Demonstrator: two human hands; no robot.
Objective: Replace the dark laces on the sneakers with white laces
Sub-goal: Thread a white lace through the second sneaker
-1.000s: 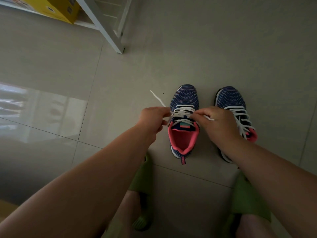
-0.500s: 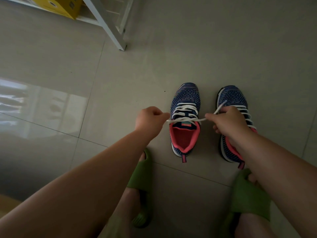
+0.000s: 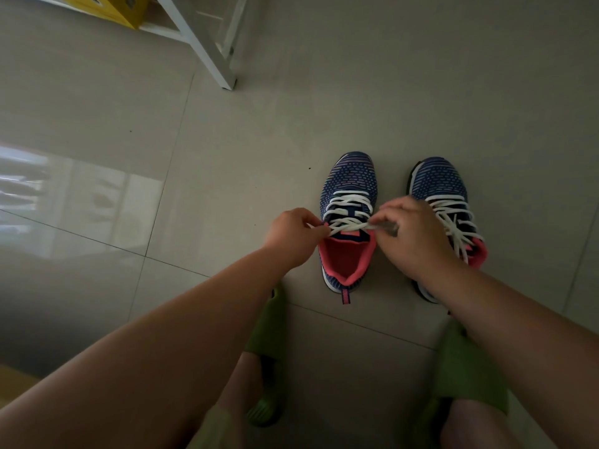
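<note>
Now you are at the tying stage on the left of the two navy knit sneakers with pink linings [image 3: 348,222], which stands on the pale tiled floor [image 3: 227,157] just ahead of your green slides [image 3: 269,325]. Your left hand [image 3: 293,236] has its fingers [image 3: 308,222] curled, pinching one end of the flat white lace [image 3: 348,225] at the top eyelets; your right hand [image 3: 410,236] pinches the other end between thumb and fingertips, just over the pink collar. The lace runs short and fairly taut between the two hands, crossing the tongue. White lacing already fills the eyelet rows on this shoe, and the second navy knit sneaker [image 3: 444,196], just beside it and partly under your right wrist, is laced in white too, its ends lying loose; no dark lace shows anywhere in view.

By the look of it the threading is finished and only the knot is left here. Next you will want to cross the two ends, tuck one under and draw them snug, keeping even tension so the top row does not slacken. Whether a first cross is already made under your fingers I cannot tell. A white rack leg [image 3: 210,56] and a yellow box [image 3: 110,8] sit well away.
</note>
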